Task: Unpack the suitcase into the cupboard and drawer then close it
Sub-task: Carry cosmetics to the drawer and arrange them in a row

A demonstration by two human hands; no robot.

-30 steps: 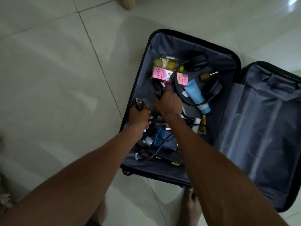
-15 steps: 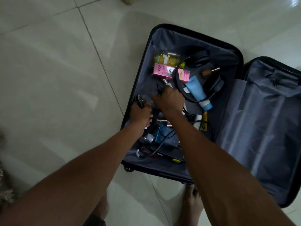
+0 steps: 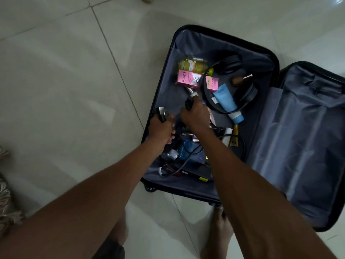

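Note:
A black suitcase (image 3: pixel 222 37) lies open on the tiled floor, grey lining showing in both halves. Its left half holds a pink box (image 3: pixel 188 79), a yellow-green bottle (image 3: pixel 193 65), black headphones (image 3: pixel 242 94), a blue tube (image 3: pixel 228 103), cables and several small cosmetics. My left hand (image 3: pixel 161 130) is closed on small dark items with a metal end, at the case's left edge. My right hand (image 3: pixel 196 116) is closed on a small dark object with a silver tip, just above the jumble. What each hand holds is too dim to name.
The right half of the suitcase (image 3: pixel 308 139) shows only its zipped grey lining. Pale floor tiles (image 3: pixel 65 90) spread to the left. A fringed fabric edge (image 3: pixel 7 200) lies at the far left. My bare feet (image 3: pixel 219 232) stand just below the case.
My right hand has lifted off the pile with the small dark object in its grip. My left hand has stayed closed at the case's left edge. The view has shifted slightly.

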